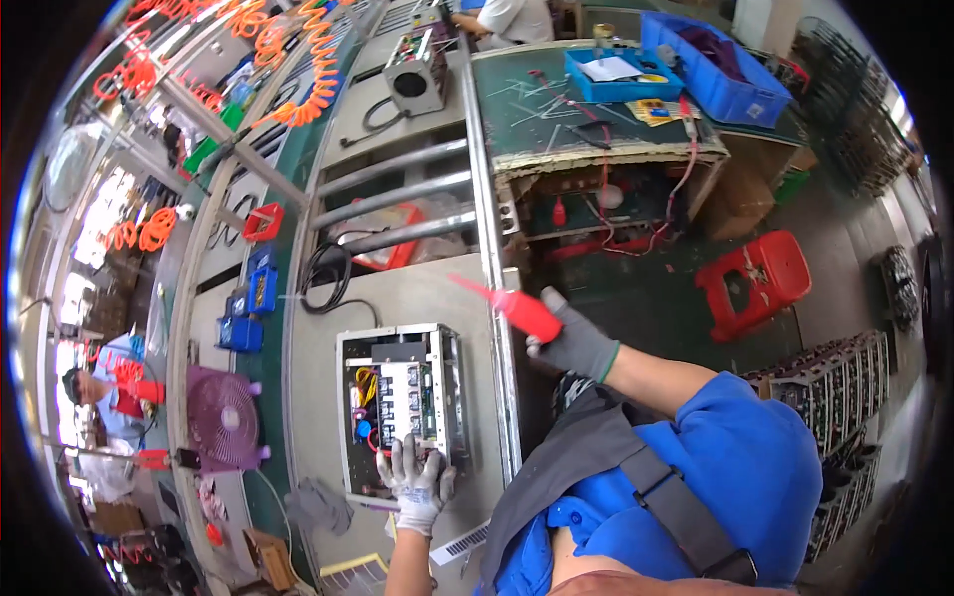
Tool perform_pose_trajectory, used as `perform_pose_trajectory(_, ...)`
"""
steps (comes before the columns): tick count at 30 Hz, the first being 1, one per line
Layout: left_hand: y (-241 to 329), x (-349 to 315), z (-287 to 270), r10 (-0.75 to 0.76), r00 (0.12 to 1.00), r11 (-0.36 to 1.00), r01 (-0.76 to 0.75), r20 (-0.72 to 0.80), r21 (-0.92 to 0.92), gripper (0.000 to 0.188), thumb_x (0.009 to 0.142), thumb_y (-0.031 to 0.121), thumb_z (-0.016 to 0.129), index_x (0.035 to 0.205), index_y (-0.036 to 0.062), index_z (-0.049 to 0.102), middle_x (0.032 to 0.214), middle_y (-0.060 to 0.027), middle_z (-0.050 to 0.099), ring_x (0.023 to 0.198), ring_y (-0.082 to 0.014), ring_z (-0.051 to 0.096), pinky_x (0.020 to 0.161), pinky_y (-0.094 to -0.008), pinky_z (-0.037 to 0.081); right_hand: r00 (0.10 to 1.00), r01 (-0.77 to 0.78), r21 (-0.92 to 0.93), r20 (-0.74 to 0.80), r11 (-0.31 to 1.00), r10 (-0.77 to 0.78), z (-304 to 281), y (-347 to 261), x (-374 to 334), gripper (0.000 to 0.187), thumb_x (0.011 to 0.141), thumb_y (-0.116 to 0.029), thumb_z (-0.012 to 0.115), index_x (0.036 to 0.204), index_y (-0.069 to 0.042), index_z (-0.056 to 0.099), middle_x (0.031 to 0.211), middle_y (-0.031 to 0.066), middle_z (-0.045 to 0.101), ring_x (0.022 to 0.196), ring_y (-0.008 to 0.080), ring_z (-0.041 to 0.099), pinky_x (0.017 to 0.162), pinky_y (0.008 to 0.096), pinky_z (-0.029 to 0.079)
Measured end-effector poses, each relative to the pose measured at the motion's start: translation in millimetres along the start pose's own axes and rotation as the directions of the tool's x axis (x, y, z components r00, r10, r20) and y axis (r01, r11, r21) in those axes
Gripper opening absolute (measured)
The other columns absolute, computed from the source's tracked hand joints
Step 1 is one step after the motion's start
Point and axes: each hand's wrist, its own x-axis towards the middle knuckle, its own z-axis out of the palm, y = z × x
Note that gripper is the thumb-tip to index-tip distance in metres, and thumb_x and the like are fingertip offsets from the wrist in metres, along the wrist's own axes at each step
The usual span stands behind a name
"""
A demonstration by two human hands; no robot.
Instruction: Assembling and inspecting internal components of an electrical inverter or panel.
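Observation:
On the conveyor in front of me lies an open metal box, its power cord trailing from the far side. Inside, a white strip with dark components, yellow wires and a green circuit board show. My left hand, in a light glove, rests at the near edge of the box with its fingers spread over the inner parts. My right hand, in a grey glove, is closed round a red squeeze bottle with a thin pointed nozzle. It holds the bottle tilted, apart from the box, right of the rail.
Farther along stands another metal unit. Metal rollers cross the conveyor between. A purple fan and blue bins sit left; a grey cloth lies near. Right are a workbench and a red stool.

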Motion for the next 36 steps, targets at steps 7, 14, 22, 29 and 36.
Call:
perform_pose_trajectory(7,54,101,-30,-0.239,0.831,0.97,0.226,-0.503,-0.087,0.046,0.082,0.029,0.068,0.126,0.0153,0.062,0.151,-0.0278,0.035,0.138,-0.047,0.034,0.11,-0.0631,0.026,0.992,0.036,-0.185,0.127,0.982,-0.012,-18,-103,32,0.069,0.082,-0.045,0.08,0.132,-0.009,0.05,0.115,0.004,0.06,0.103,0.0179,0.062,0.083,0.0361,0.057)
perform_pose_trajectory(14,79,281,-41,-0.363,0.844,0.932,0.336,-0.395,-0.138,0.058,0.082,0.026,0.073,0.137,0.019,0.055,0.153,-0.0314,0.031,0.139,-0.0514,0.032,0.111,-0.0642,0.025,0.985,0.096,-0.635,0.172,0.767,0.02,5,-220,82,0.068,0.079,-0.023,0.078,0.137,-0.007,0.047,0.117,0.0061,0.058,0.108,0.0173,0.059,0.093,0.0358,0.052)
perform_pose_trajectory(22,171,507,-19,-0.124,0.992,0.493,0.066,0.005,-0.867,0.065,0.087,0.021,0.075,0.141,-0.0005,0.046,0.148,-0.0205,0.043,0.138,-0.0321,0.042,0.114,-0.0415,0.034,0.923,0.135,-0.99,0.108,0.048,-0.369,-11,-337,94,0.056,0.08,-0.026,0.077,0.125,-0.009,0.047,0.118,0.0208,0.062,0.106,0.0395,0.064,0.092,0.0456,0.05)
perform_pose_trajectory(29,226,645,27,0.161,0.941,0.11,0.284,0.299,-0.952,0.076,0.089,0.012,0.073,0.15,-0.0013,0.03,0.139,-0.0097,0.048,0.127,-0.0173,0.048,0.107,-0.0341,0.041,0.855,0.19,-0.979,0.204,-0.078,-0.476,-46,-395,135,0.051,0.081,-0.03,0.073,0.123,-0.012,0.048,0.114,0.0196,0.063,0.104,0.0423,0.063,0.084,0.0502,0.051)
perform_pose_trajectory(36,97,877,23,0.296,0.888,0.895,-0.386,-0.351,-0.223,0.091,0.082,0.033,0.078,0.152,0.0015,0.029,0.149,-0.0319,0.036,0.134,-0.0479,0.041,0.111,-0.0538,0.035,0.721,-0.117,-0.983,-0.184,0.145,-0.668,-42,-504,164,0.052,0.074,-0.033,0.079,0.114,-0.008,0.056,0.1,0.0186,0.066,0.095,0.0382,0.066,0.083,0.0454,0.051)
